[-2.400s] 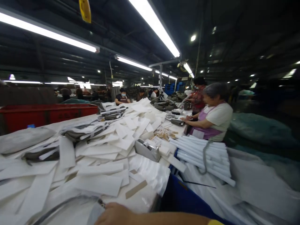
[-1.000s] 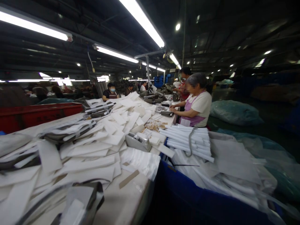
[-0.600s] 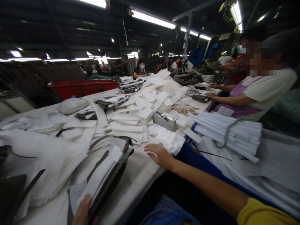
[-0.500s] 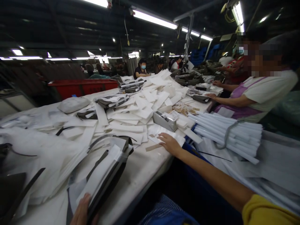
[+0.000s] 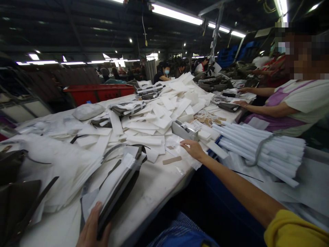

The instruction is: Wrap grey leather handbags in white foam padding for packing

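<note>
My left hand [image 5: 94, 228] is wrapped round the near end of a dark handbag [image 5: 133, 176], which lies tilted on the table. White padding [image 5: 115, 178] and clear film cover its upper side, and a pale wrapped handle arches behind it. Over at the table's edge, my right hand [image 5: 193, 149] has its fingertips pinched on a clear plastic sheet or bag [image 5: 173, 141]. Just below it lies a brown card strip [image 5: 172, 160]. A grey tape dispenser [image 5: 183, 129] stands right behind my right fingers.
White foam pieces [image 5: 164, 113] are heaped mid-table. At right lies a tied bundle of white tubes [image 5: 264, 145]; at left, plastic sheets [image 5: 59, 168] and another dark bag [image 5: 17, 206]. Beyond the table stands a red bin [image 5: 102, 94]. A co-worker [image 5: 290, 106] handles a bag at right.
My right hand has come off the brown strip and now pinches the clear plastic, part of which has shifted toward the table edge. My left hand stays on the handbag. The view has swung slightly left.
</note>
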A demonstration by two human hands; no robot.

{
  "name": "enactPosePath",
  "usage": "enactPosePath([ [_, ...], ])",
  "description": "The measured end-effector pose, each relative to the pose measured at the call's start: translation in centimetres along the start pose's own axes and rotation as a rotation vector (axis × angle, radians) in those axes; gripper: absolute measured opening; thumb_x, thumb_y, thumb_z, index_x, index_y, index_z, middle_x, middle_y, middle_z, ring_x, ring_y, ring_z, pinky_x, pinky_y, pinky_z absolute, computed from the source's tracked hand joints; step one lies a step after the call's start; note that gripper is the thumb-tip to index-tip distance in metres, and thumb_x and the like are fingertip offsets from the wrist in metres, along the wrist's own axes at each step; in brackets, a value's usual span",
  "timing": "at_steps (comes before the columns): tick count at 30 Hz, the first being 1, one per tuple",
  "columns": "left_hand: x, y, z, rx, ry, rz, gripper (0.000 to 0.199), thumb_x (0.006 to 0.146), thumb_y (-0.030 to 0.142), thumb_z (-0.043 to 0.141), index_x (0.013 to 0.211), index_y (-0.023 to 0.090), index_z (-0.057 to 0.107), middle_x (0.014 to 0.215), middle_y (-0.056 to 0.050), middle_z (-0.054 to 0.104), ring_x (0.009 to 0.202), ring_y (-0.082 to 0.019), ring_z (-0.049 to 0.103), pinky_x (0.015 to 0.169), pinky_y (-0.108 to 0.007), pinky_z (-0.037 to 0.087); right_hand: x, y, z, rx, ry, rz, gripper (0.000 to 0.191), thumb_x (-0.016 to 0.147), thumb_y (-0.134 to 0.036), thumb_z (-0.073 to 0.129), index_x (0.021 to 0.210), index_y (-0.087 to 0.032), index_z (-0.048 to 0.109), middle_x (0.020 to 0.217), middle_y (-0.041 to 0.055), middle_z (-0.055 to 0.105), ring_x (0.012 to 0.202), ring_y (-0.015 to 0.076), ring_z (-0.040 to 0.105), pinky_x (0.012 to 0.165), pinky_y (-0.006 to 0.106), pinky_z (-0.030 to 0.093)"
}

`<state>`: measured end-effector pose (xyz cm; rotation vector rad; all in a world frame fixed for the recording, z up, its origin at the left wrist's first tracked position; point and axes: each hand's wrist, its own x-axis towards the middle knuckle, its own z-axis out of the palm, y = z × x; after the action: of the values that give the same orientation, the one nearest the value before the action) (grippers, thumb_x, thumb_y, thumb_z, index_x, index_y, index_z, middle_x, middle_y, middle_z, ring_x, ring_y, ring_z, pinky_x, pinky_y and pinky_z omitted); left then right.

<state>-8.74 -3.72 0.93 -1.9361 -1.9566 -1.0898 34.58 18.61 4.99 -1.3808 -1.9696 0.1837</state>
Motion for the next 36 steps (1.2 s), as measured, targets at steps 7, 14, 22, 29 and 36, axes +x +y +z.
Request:
enactPosePath([
  [7,0.5,0.8,-0.2,0.109,0.068,-0.12,0.062,0.096,0.042,0.052,0.154,0.035,0.032,0.143,-0.002,0.057,0.117,-0.027,0.065,0.101,-0.04,0.052,-7.7,-8.2,1.3,0.147,-0.137,-0.01,0.02,0.094,-0.032,0.058,0.092,-0.024,0.076,0.109,0.005,0.076,0.103,0.0234,0.071,0.096,0.04,0.055],
  [14,0.4,1.5,-0.2,0.111,0.033,-0.145,0.061,0.097,0.038,0.053,0.154,0.034,0.033,0.145,-0.001,0.055,0.122,-0.026,0.061,0.099,-0.036,0.052,-13.0,-13.2,3.3,0.354,-0.44,-0.13,0.023,0.097,-0.039,0.057,0.101,-0.026,0.076,0.115,0.0049,0.074,0.112,0.0215,0.067,0.104,0.037,0.051],
  [22,0.3,1.2,-0.2,0.055,0.037,-0.128,0.062,0.096,0.034,0.055,0.154,0.032,0.033,0.147,-0.001,0.054,0.126,-0.025,0.058,0.106,-0.035,0.047,-12.2,-11.2,8.5,-0.142,-0.238,-0.104,0.068,0.094,-0.047,0.057,0.149,-0.01,0.042,0.156,0.0224,0.036,0.147,0.0373,0.028,0.117,0.061,0.029],
  [29,0.5,1.1,-0.4,0.027,0.086,-0.141,0.059,0.096,0.034,0.057,0.152,0.027,0.037,0.146,-0.003,0.055,0.128,-0.023,0.057,0.108,-0.031,0.043,-11.6,-15.8,9.5,0.104,-0.683,-0.523,0.079,0.092,-0.065,0.052,0.154,-0.019,0.036,0.16,0.0141,0.032,0.15,0.0302,0.022,0.123,0.053,0.017],
  [36,1.6,1.2,-1.4,0.049,0.152,-0.167,0.058,0.094,0.031,0.061,0.149,0.024,0.043,0.141,-0.006,0.059,0.125,-0.024,0.06,0.107,-0.032,0.046,-2.7,-19.5,15.9,0.376,-0.682,-0.608,0.053,0.093,-0.047,0.063,0.14,-0.023,0.056,0.149,0.0091,0.051,0.142,0.0276,0.038,0.122,0.05,0.018],
])
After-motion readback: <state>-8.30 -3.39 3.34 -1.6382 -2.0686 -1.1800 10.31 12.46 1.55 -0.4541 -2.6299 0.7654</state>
